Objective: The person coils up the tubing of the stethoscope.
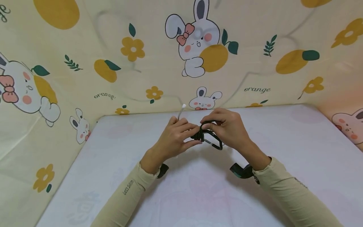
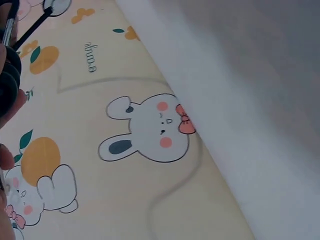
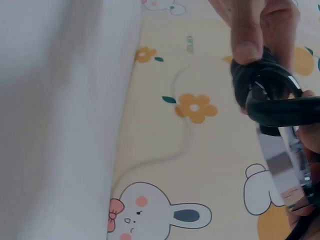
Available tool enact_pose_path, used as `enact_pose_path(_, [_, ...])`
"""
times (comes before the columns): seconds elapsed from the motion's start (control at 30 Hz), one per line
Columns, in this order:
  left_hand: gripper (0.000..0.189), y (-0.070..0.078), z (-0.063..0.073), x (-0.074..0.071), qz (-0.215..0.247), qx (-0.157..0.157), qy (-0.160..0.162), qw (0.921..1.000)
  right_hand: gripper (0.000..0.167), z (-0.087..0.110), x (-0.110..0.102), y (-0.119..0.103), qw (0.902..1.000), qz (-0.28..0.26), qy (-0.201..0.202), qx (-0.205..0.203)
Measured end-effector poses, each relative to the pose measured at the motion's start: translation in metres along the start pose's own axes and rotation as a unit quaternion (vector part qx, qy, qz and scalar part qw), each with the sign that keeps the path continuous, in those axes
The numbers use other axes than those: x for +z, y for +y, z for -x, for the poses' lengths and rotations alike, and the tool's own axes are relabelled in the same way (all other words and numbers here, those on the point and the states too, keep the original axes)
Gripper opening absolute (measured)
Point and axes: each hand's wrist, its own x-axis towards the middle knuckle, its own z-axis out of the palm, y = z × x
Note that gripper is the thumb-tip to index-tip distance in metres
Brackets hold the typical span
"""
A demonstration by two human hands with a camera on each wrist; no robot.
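Note:
Both hands are raised over the white surface and meet at a black carabiner with black cord wound in coils at its left end. My left hand pinches the coils between thumb and fingers. My right hand grips the upper side of the carabiner and a black loop beside it. A thin grey cord with a white tip sticks up behind the left hand. In the right wrist view, a left finger presses on the coils; the left wrist view shows part of the coils at its edge.
A white-covered table lies under the hands. Behind it hangs a cream cloth printed with rabbits, oranges and flowers, which also covers both sides. Black straps sit at the wrists, by the beige sleeves.

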Motion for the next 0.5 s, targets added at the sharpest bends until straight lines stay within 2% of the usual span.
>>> enact_pose_path(0.1, [0.039, 0.0, -0.001, -0.001, 0.013, 0.008, 0.021, 0.9997, 0.013, -0.001, -0.002, 0.001, 0.9999, -0.001, 0.006, 0.015])
enact_pose_path(0.23, [0.039, -0.001, -0.002, -0.001, 0.02, 0.019, 0.038, 0.9989, 0.014, -0.003, -0.006, 0.004, 0.9988, -0.003, -0.009, 0.048])
enact_pose_path(0.5, [0.041, 0.001, -0.003, -0.002, 0.041, 0.03, 0.067, 0.9965, 0.013, -0.007, -0.016, 0.007, 0.9936, -0.05, -0.044, 0.091])
